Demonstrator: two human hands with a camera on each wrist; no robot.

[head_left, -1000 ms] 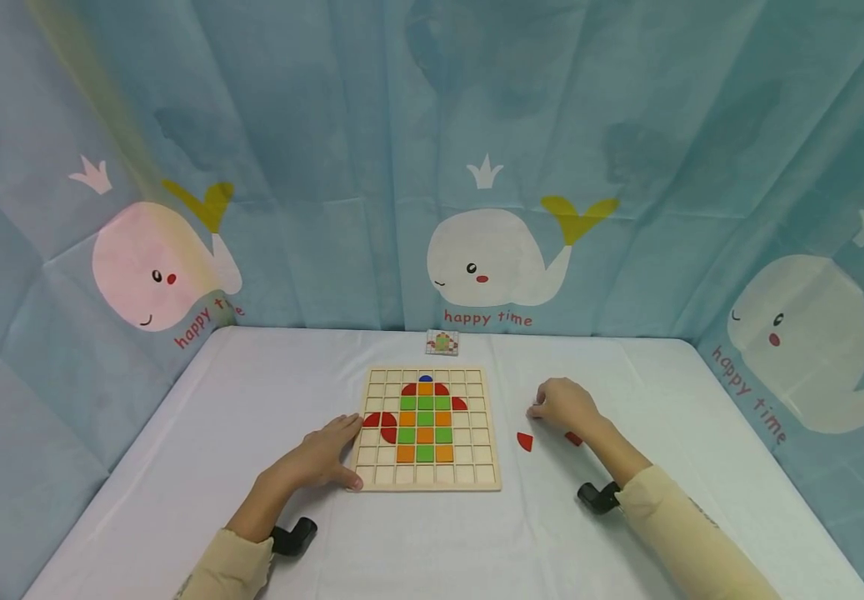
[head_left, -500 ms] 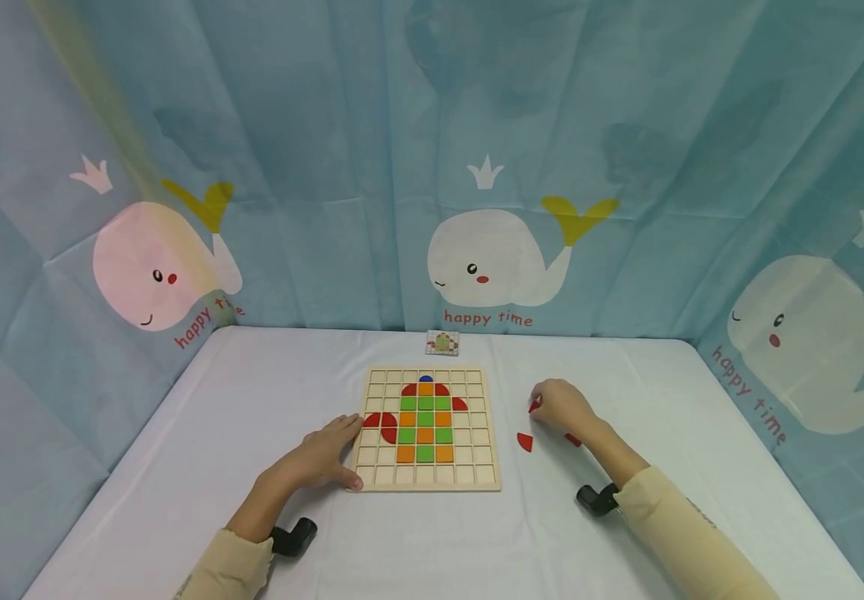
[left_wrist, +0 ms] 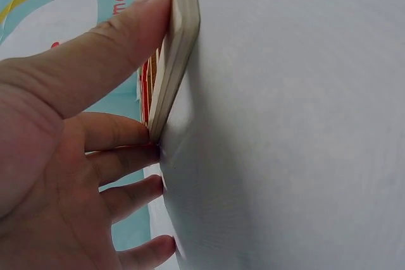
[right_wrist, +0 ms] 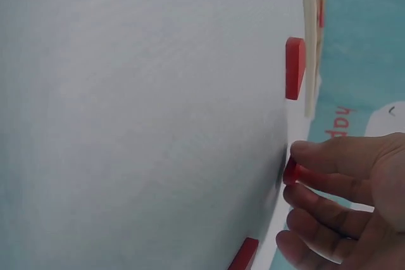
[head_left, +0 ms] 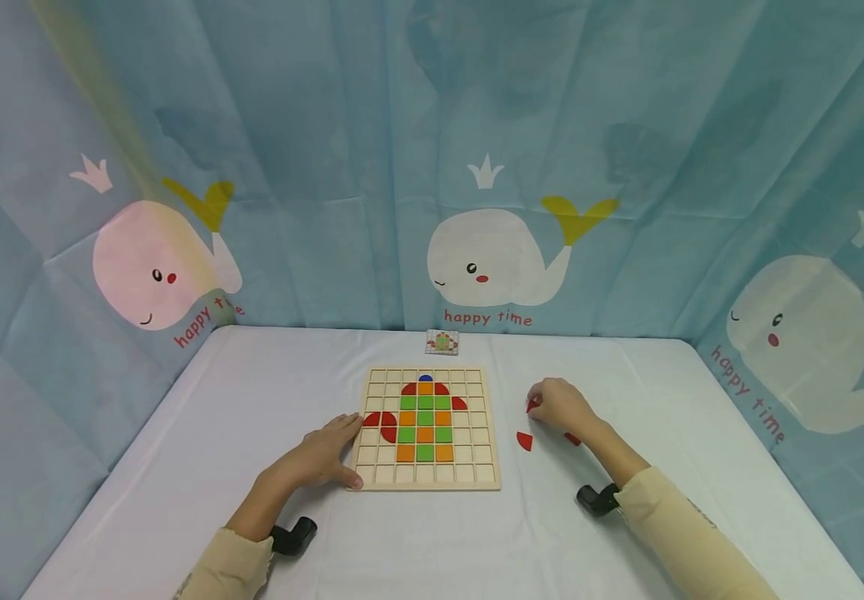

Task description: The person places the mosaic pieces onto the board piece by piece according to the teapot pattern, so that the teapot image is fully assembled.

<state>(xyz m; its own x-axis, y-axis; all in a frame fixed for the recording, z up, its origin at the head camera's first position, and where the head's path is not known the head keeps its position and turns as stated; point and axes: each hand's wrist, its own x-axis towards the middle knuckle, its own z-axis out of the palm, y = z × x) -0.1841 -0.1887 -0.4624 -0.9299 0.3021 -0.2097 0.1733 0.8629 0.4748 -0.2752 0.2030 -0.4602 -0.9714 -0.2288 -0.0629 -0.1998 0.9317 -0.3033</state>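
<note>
A wooden grid board (head_left: pixel 476 475) lies on the table, with green and orange squares, red quarter-circles and a blue piece at the top set in its cells. My left hand (head_left: pixel 319 456) rests at the board's left edge, thumb on its near corner and fingers spread, as the left wrist view also shows. To the right of the board, my right hand (head_left: pixel 565 406) pinches a red quarter-circle piece (right_wrist: pixel 291 170) between thumb and fingers, close over the cloth. Another red quarter-circle (head_left: pixel 525 441) lies between that hand and the board. One more red piece (head_left: pixel 573 439) is partly hidden beneath the right wrist.
A small picture card (head_left: pixel 442 342) lies behind the board, showing a similar coloured pattern. White cloth (head_left: pixel 267 375) covers the table. A blue curtain (head_left: pixel 342 167) printed with whales stands around its back and sides.
The red piece at my right fingertips, hidden a second ago, came into sight between them and has since shifted slightly left. My left hand and the board have stayed in place.
</note>
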